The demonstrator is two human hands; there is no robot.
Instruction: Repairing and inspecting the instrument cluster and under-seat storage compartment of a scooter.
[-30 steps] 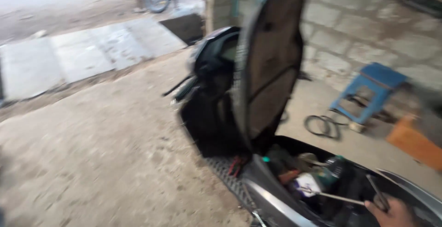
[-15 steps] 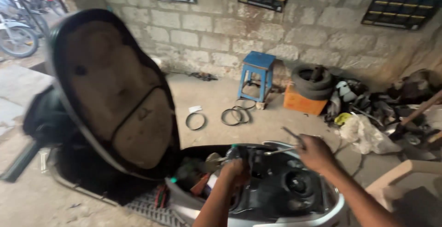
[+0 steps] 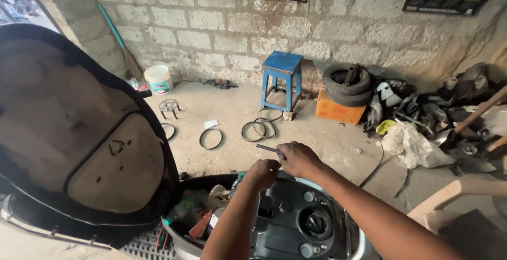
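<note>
1. Since half a second ago the view has swung right and dropped closer: the blue stool now stands at upper centre of the frame, the raised seat fills the left, and both hands have come together at centre.
2. The right hand [image 3: 297, 158] is closed around a thin dark metal rod tool [image 3: 266, 148], whose free end pokes out to the left of the fist.
3. The left hand [image 3: 262, 174] is curled into a fist just below and left of the right hand, touching it; whether it grips the same tool cannot be told.
4. Both hands hover above the open grey plastic under-seat compartment of the scooter [image 3: 296, 223] at lower centre.
5. The flipped-up black scooter seat with its tan underside [image 3: 79, 144] stands tilted at left.
6. Bottles and rags [image 3: 203, 212] lie in the front part of the compartment, lower left of the hands.
7. On the concrete floor [image 3: 232, 107] beyond lie several dark rubber rings [image 3: 259, 128], near the small blue wooden stool [image 3: 282, 78].
8. An orange crate bearing stacked black tyres [image 3: 346, 93] sits right of the stool.
9. A white plastic bucket [image 3: 158, 79] stands by the block wall, upper left.
</note>
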